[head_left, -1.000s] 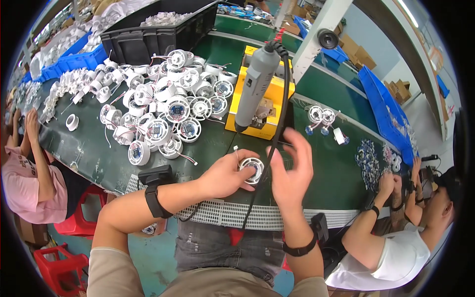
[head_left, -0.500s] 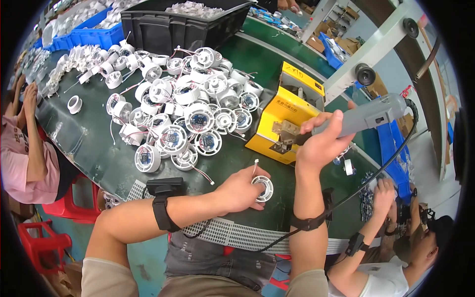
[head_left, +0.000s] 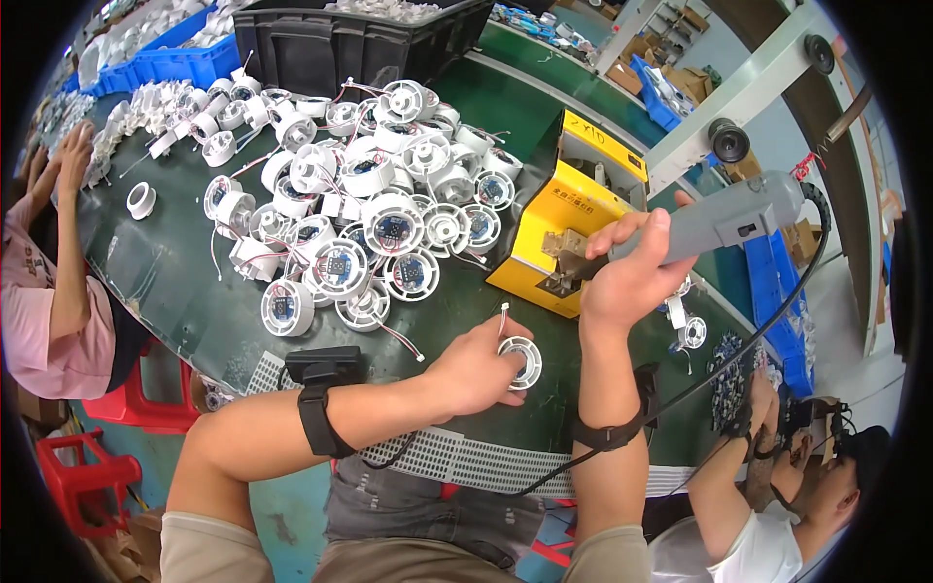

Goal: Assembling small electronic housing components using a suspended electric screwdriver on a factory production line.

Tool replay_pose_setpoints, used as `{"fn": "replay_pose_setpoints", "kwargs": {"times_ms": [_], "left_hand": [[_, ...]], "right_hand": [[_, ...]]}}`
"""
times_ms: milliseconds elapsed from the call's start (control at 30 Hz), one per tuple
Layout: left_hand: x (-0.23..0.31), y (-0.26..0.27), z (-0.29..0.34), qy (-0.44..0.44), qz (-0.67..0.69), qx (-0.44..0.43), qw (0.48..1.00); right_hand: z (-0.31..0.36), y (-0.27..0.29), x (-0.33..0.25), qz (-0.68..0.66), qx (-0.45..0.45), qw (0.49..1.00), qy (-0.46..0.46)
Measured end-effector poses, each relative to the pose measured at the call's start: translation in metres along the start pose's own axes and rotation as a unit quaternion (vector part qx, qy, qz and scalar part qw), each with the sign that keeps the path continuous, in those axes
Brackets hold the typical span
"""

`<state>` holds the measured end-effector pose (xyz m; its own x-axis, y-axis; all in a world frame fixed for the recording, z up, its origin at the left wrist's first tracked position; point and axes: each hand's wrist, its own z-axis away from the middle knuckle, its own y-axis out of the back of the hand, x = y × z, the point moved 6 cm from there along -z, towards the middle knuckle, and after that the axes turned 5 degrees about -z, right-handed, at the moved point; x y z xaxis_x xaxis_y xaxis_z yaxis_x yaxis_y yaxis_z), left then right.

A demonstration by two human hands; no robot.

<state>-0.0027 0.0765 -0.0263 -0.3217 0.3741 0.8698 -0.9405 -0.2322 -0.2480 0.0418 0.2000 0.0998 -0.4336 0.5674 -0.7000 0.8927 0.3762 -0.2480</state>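
We count 1 power screwdriver [head_left: 714,231], 1 yellow box [head_left: 562,209], 1 black bin [head_left: 340,56] and, left along the table's [head_left: 146,267] near edge, 2 red stools [head_left: 154,400].

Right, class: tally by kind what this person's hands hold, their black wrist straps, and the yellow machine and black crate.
Grey electric screwdriver, in right hand: 1
Round white housing, in left hand: 1
Black wrist straps: 2
Yellow screw feeder: 1
Black plastic crate: 1
Total: 6

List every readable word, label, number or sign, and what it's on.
Yellow machine: dark marking on top, printed line on front; wording not copied here.
Grey power tool: nothing legible.
Pink shirt: lettering too blurred to read.
Blue circuit boards: markings too small to read.
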Motion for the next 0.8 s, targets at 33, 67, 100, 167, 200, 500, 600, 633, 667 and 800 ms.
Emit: {"fn": "replay_pose_setpoints", "kwargs": {"times_ms": [33,67,100,167,200,500,600,633,667,800], "left_hand": [[0.000,0.000,0.000,-0.001,0.005,0.003,1.000],[0.000,0.001,0.000,-0.001,0.004,0.004,1.000],[0.001,0.002,0.000,-0.002,0.004,0.007,1.000],[0.000,0.003,0.000,-0.004,0.002,0.011,1.000],[0.000,0.003,-0.001,-0.004,0.008,0.008,1.000],[0.000,0.004,-0.004,-0.017,0.025,0.025,0.999],[0.001,0.005,-0.007,-0.022,0.033,0.027,0.999],[0.000,0.006,-0.007,-0.023,0.041,0.028,0.998],[0.000,0.007,-0.005,-0.020,0.043,0.029,0.998],[0.001,0.007,-0.007,-0.020,0.051,0.028,0.998]], "right_hand": [[0.000,-0.001,0.000,0.003,-0.007,1.000,-0.003],[0.000,-0.002,-0.001,0.005,-0.015,1.000,-0.005],[-0.001,-0.002,-0.002,0.005,-0.014,1.000,-0.006],[-0.001,-0.004,-0.004,-0.012,-0.016,1.000,0.002],[-0.001,-0.004,-0.003,-0.013,-0.016,1.000,0.001],[0.002,0.000,0.000,0.002,-0.013,1.000,-0.007],[0.010,0.003,-0.004,-0.003,-0.020,0.999,-0.034],[0.017,0.004,-0.007,-0.028,-0.024,0.998,-0.050],[0.023,0.005,-0.011,-0.052,-0.028,0.996,-0.066],[0.055,0.013,-0.022,-0.108,-0.012,0.988,-0.114]]}}
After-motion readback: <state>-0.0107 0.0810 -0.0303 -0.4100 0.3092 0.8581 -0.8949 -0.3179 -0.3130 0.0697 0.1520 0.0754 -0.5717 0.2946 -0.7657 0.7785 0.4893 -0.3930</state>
